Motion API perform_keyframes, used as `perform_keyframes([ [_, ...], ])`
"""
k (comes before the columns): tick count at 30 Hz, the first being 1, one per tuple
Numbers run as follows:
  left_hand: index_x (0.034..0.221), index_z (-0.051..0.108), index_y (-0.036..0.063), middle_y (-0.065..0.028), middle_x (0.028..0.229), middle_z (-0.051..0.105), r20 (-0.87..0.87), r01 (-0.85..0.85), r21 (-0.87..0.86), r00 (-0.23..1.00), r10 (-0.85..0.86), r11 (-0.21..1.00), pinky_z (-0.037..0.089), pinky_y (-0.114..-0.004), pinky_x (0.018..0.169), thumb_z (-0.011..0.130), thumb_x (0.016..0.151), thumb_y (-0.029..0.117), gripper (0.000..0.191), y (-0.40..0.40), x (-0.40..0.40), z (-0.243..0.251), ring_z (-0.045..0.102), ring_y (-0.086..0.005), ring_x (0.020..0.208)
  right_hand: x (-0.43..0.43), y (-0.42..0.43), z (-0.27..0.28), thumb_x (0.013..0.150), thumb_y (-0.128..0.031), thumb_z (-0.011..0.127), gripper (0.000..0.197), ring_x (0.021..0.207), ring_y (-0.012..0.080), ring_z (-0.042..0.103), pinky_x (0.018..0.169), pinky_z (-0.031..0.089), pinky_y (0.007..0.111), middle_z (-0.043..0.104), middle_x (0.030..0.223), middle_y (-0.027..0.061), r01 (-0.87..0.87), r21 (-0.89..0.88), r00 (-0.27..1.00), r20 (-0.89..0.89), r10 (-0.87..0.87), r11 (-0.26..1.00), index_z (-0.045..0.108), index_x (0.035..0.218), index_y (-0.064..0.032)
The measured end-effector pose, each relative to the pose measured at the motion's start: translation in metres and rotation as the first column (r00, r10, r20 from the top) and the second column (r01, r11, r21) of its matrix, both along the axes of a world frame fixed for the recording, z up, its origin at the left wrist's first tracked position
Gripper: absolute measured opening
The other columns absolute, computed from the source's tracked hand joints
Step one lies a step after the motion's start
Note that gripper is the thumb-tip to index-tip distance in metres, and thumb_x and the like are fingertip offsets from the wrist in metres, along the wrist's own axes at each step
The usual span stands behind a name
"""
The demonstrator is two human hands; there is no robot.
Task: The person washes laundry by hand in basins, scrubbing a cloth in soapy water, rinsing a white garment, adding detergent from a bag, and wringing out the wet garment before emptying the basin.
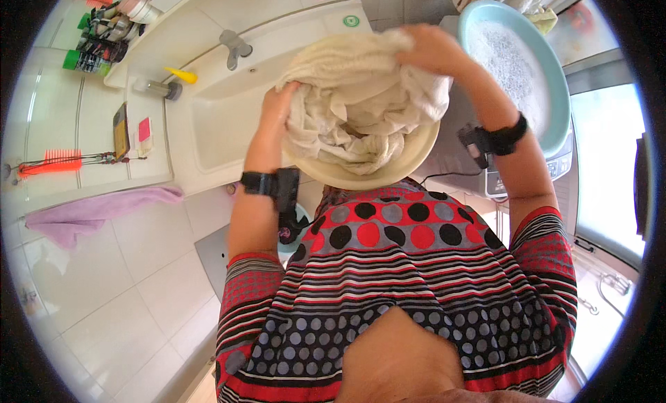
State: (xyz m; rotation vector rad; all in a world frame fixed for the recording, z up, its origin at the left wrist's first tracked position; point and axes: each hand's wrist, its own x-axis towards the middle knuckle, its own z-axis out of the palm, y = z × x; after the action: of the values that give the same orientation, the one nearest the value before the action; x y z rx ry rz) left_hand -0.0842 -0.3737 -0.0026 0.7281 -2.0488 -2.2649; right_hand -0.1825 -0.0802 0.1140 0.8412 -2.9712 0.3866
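Note:
A bundle of cream-white cloth (359, 101) fills a cream plastic basin (359, 180) in front of my body, at the right end of a white sink. The cloth looks crumpled and rises above the basin's far rim. My left hand (277, 109) grips the cloth's left side, with the fingertips partly hidden in the folds. On the far right of the bundle, my right hand (429, 49) holds a gathered part of the same cloth; it is slightly blurred. Most of the basin's inside is hidden under the cloth.
The white sink (213, 127) with a grey faucet (235, 49) lies to the left. A light-blue basin (559, 101) of sudsy water rests on a grey appliance (452, 142) at right. A yellow-tipped bottle (182, 75) and lilac towel (104, 208) are at left.

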Motion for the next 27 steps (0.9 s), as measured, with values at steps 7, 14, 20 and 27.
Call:
perform_keyframes([
  [7,0.131,0.038,-0.0004,-0.0254,0.118,0.051,-0.028,0.016,-0.941,0.992,-0.124,0.339,0.042,-0.041,0.089,0.065,0.079,0.032,0.067,0.061,-0.008,-0.078,0.052,-0.0337,0.107,0.017,-0.069,-0.132,0.074,-0.036,0.065,0.072,0.121,0.0344,0.044,0.092,0.038,0.054,0.033,0.143,0.0108,-0.390,0.442,0.910,0.047,0.413,0.808,0.036,0.137,-0.0194],
  [14,0.124,0.042,0.0010,-0.0227,0.103,0.056,0.167,0.207,-0.880,0.977,-0.130,0.426,0.041,-0.043,0.085,0.051,0.088,0.021,0.042,0.079,-0.047,-0.100,0.051,-0.0303,0.104,-0.009,-0.097,-0.206,0.081,-0.028,0.057,0.058,0.111,0.0378,0.049,0.088,0.041,0.048,0.044,0.132,0.0119,-0.250,0.176,0.966,-0.016,0.257,0.952,0.038,0.135,-0.0192],
  [20,0.108,0.053,-0.0012,-0.0209,0.095,0.058,-0.154,0.007,-0.935,0.892,-0.425,0.355,0.041,-0.043,0.084,0.047,0.089,0.024,0.032,0.077,-0.025,-0.075,0.054,-0.0325,0.094,-0.033,-0.104,-0.174,0.085,-0.040,0.053,0.042,0.094,0.0325,0.058,0.082,0.046,0.043,0.055,0.111,0.0131,0.173,-0.355,0.962,0.259,-0.082,0.919,0.053,0.117,-0.0120],
  [27,0.101,0.057,0.0006,-0.0184,0.099,0.060,-0.138,-0.197,-0.796,0.980,0.145,0.572,0.038,-0.042,0.088,0.043,0.091,0.023,0.028,0.071,-0.006,-0.113,0.053,-0.0324,0.098,0.004,-0.114,-0.200,0.086,-0.036,0.052,0.044,0.095,0.0307,0.058,0.076,0.046,0.045,0.057,0.105,0.0144,-0.204,0.023,0.975,0.099,0.200,0.979,0.050,0.124,-0.0140],
])
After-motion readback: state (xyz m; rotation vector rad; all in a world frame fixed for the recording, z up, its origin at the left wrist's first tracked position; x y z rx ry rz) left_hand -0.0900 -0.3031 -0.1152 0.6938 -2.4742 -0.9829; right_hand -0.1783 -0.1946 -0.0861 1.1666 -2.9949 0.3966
